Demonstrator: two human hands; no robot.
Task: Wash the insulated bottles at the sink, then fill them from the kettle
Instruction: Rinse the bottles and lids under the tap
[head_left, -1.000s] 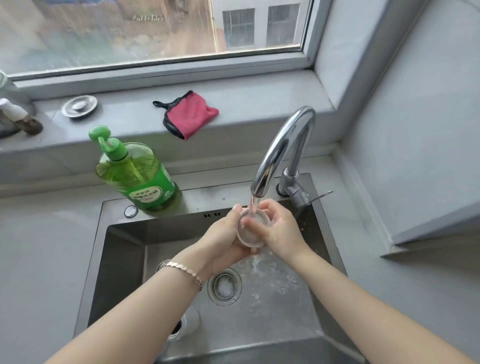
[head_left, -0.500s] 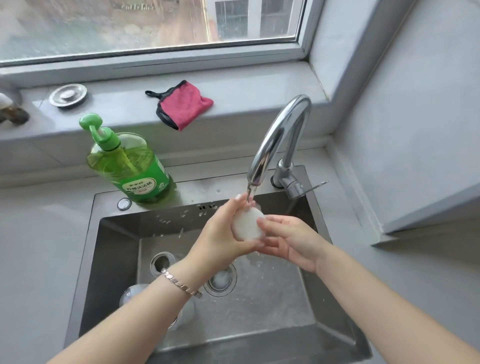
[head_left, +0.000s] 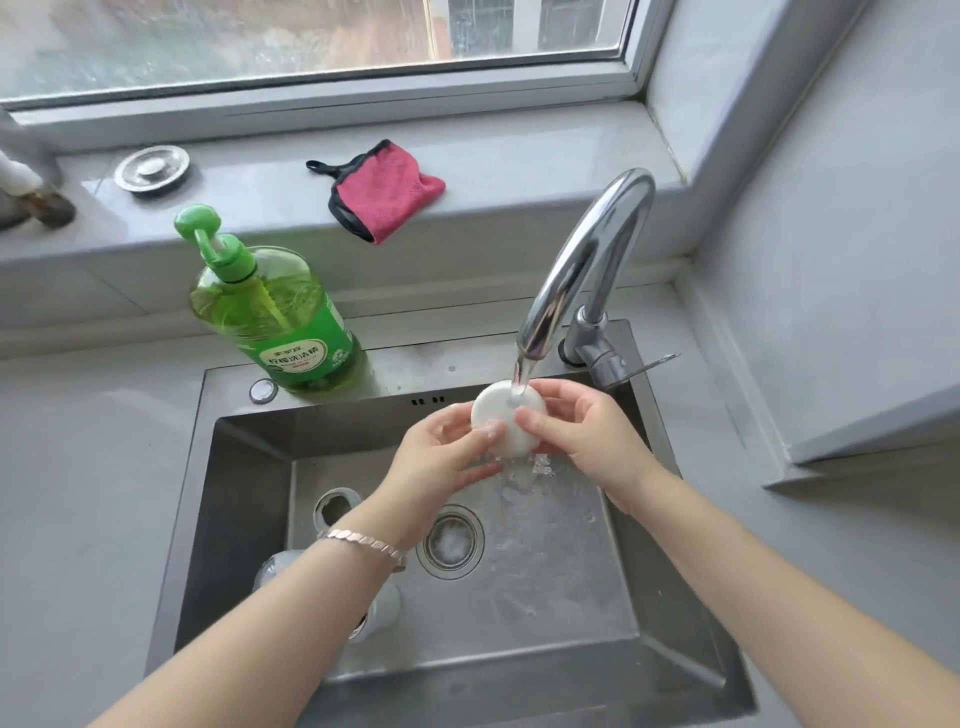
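Under the running chrome faucet I hold a round white bottle lid, its flat top facing up and water hitting its rim. My left hand grips the lid from the left with the thumb on top. My right hand pinches its right edge. A white insulated bottle lies in the steel sink, mostly hidden under my left forearm. No kettle is in view.
A green pump bottle of dish soap stands on the sink's back rim. On the window sill lie a pink cloth and a metal drain cover. The drain sits mid-basin. A grey wall box juts out at right.
The lid has been turned over from open side up to flat top up, and both hands have shifted their hold around it under the stream.
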